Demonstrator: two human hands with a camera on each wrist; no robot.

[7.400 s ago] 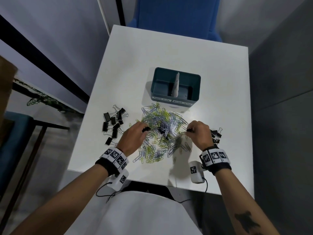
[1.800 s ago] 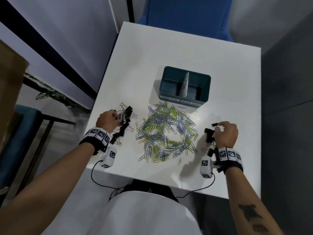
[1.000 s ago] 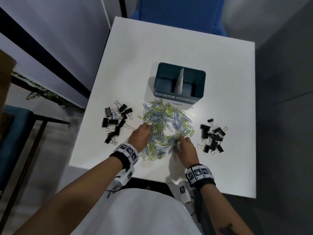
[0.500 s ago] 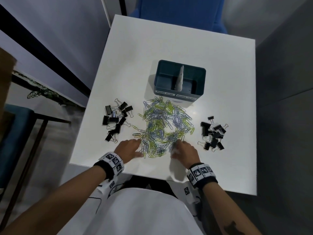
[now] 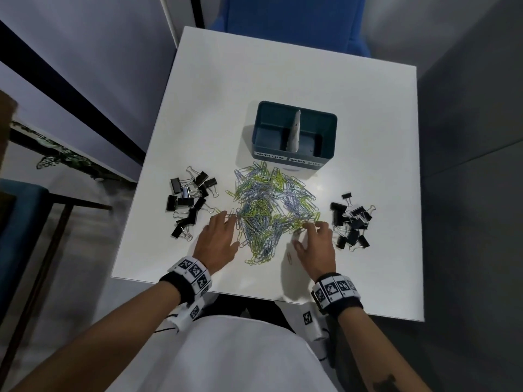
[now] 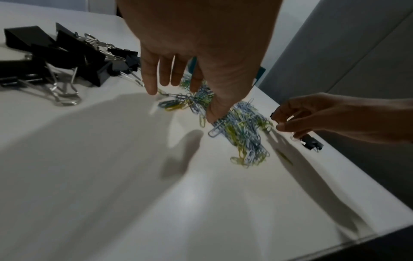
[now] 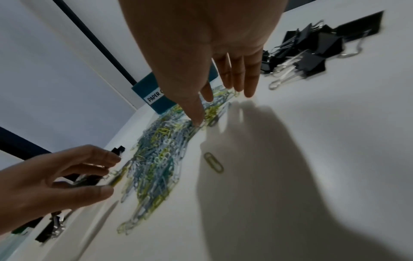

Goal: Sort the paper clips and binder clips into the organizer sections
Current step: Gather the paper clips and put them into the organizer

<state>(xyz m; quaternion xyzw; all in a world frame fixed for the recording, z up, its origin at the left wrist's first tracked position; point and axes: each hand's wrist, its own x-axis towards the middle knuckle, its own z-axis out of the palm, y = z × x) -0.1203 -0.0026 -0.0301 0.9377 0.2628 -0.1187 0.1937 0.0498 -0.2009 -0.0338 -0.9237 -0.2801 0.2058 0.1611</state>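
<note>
Two spread hands — left hand (image 5: 217,241), right hand (image 5: 316,244) — have slid outward to flank the paper clips (image 5: 268,210) near the desk's (image 5: 376,114) front edge; both grips hold nothing, the organizer (image 5: 294,131) looks unfilled.

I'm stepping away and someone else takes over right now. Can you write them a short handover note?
Left hand and right hand: both open, fingers spread at the near edges of the paper clip pile, holding nothing.
Binder clips: one group left of the pile, one group right. One stray paper clip lies near the right hand.
Organizer: both labelled sections look empty.
Done: the kinds are separated on the table.
Left: move everything into its section.
</note>
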